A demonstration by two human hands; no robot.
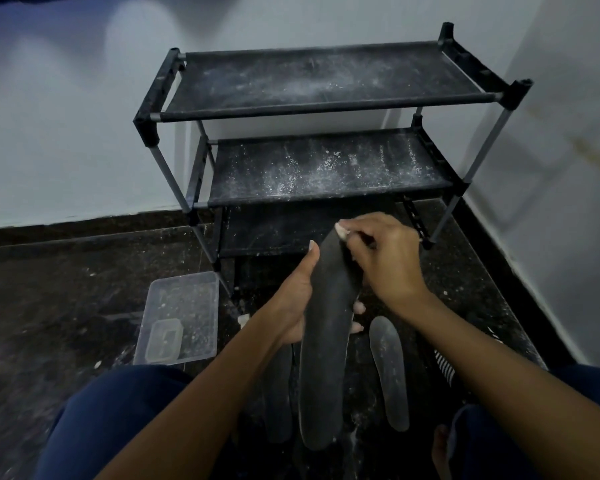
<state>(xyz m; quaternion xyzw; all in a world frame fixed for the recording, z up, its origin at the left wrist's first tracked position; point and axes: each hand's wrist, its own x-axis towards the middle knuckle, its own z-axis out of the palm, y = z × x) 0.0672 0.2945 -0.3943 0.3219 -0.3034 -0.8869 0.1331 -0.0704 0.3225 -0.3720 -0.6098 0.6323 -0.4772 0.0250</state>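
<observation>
The left hand grips the insole mid-length, apparently as support, while the right hand pinches its toe end.

A dark speckled stone floor, dusted with white powder. A black three-tier shoe rack stands on it in a white-walled corner, its shelves powdered too. On the floor to the left lies a clear plastic tub. Nearer, a gray insole and a dark insole lie flat, well apart.
</observation>
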